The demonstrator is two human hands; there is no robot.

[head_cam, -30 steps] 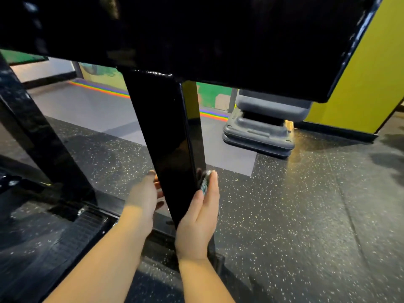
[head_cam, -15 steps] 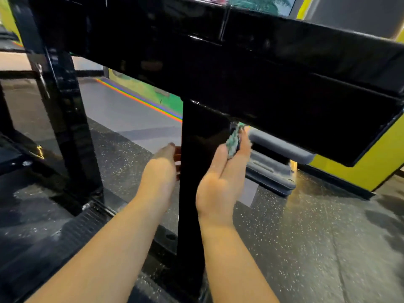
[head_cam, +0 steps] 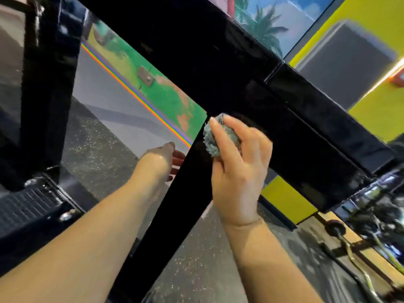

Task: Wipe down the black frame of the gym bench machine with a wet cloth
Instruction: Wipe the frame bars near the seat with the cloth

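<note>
A glossy black frame post (head_cam: 175, 206) runs diagonally up to the underside of the black padded bench (head_cam: 251, 68). My right hand (head_cam: 238, 171) grips a bunched grey-green cloth (head_cam: 215, 138) and presses it on the post's top end, just under the bench. My left hand (head_cam: 162, 159) reaches round the post's left side, fingers straight and partly hidden behind it. A second black upright (head_cam: 50, 88) stands at the left.
Speckled dark rubber floor (head_cam: 105, 149) lies beyond the post, with a grey lane and a rainbow stripe along a green wall. A ribbed black footplate (head_cam: 28, 204) sits at lower left. Yellow wall and blurred gym equipment (head_cam: 371, 219) are at the right.
My right hand slid the cloth up the post from low down to its top under the bench. My left hand followed upward along the post's left side. The view tilted upward.
</note>
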